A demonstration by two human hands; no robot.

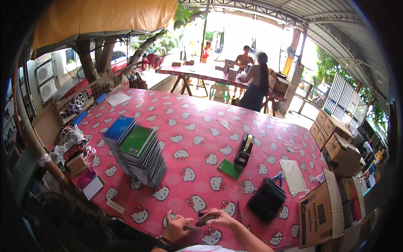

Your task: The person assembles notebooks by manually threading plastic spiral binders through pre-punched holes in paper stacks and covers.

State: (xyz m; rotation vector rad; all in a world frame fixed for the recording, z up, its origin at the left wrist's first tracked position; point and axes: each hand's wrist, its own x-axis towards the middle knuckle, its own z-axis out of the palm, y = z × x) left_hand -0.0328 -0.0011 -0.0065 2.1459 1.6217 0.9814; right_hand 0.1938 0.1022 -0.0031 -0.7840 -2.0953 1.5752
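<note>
Notebooks with blue and green covers [140,161] stand in two tall, touching piles left of centre in the frame, their dark bound edges layered and slightly uneven. They rest on a table [184,145] covered in glossy pink cloth patterned with white cartoon cat faces.

At the bottom centre, the left hand [177,228] curls low over a thin item [192,228] with a greyish edge; whether its fingers grip that item or only press on it, I cannot tell. Just beside it, the right hand [218,218] holds a small dark object [203,219] between thumb and bent fingers, its exact kind unclear.

Right of centre sits a black tape dispenser [243,153], near side against a single green notebook [229,169]. Lower and further right lies a heap of black, wire-like strips [267,200], with a blue-handled tool [278,179] at its upper edge and a pale flat packet [293,176] beyond. An open cardboard box [315,216] fills the lower right. In the upper centre, people [257,80] stand around another table [201,77].
</note>
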